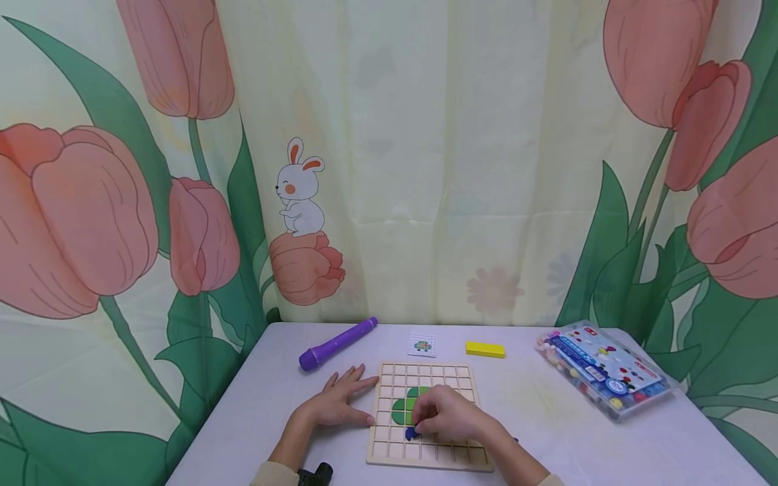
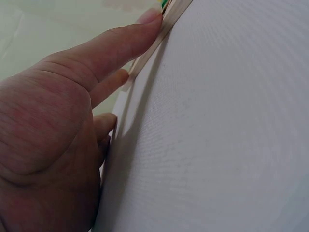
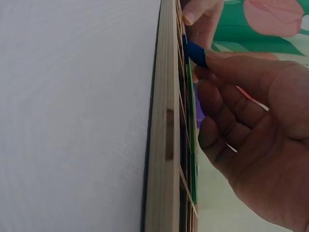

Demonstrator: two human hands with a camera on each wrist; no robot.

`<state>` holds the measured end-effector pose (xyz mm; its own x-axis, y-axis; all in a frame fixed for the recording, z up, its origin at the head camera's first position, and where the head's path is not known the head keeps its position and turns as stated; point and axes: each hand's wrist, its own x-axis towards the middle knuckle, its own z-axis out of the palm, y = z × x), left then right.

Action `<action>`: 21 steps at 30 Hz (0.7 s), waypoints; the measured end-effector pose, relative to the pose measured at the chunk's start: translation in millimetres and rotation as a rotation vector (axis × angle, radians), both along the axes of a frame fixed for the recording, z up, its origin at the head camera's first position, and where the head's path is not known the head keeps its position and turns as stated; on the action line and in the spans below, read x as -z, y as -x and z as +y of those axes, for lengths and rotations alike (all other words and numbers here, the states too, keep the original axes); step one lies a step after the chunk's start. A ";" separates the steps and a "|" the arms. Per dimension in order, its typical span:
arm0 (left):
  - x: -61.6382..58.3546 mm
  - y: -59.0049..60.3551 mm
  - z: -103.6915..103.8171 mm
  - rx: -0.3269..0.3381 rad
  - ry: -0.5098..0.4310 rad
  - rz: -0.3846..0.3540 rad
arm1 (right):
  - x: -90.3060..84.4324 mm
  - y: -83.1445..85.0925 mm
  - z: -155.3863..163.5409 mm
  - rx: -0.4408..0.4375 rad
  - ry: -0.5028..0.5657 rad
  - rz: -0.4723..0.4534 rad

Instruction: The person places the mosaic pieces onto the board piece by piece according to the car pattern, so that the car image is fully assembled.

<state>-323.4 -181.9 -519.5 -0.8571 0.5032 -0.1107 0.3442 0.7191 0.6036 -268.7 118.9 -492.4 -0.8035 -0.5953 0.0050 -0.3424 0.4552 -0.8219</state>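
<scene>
A wooden grid board (image 1: 395,451) lies on the white table (image 1: 547,418), with green pieces (image 1: 402,408) set in its middle cells. My right hand (image 1: 446,415) is over the board and pinches a small blue piece (image 1: 411,433) at a cell just below the green ones. In the right wrist view the blue piece (image 3: 194,52) sits between my fingertips right at the board's (image 3: 166,125) surface. My left hand (image 1: 337,399) lies flat on the table with straight fingers (image 2: 120,46) touching the board's left edge (image 2: 157,41).
Behind the board lie a purple marker (image 1: 337,343), a small pattern card (image 1: 422,345) and a yellow block (image 1: 485,349). A clear plastic box of coloured pieces (image 1: 604,370) sits at the right. A tulip curtain hangs behind the table.
</scene>
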 end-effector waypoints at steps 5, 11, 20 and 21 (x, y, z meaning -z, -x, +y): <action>0.9 0.3 -0.1 0.003 0.001 0.004 | 1.0 -1.9 -1.3 0.004 -0.009 -0.007; 0.5 -0.3 0.7 -0.007 -0.001 -0.008 | 0.5 -3.8 -2.6 0.009 -0.023 -0.016; -2.3 -2.1 1.7 -0.018 -0.004 -0.021 | 3.8 -1.0 -3.3 0.012 -0.054 0.029; -2.5 -2.2 1.7 -0.020 -0.002 -0.021 | 4.2 -0.6 -3.2 0.012 -0.056 0.033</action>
<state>-321.1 -180.2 -516.9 -0.8643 0.4866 -0.1274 0.3175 0.7241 0.6123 -268.1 115.6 -496.7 -0.8103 -0.5861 -0.0017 -0.3629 0.5041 -0.7837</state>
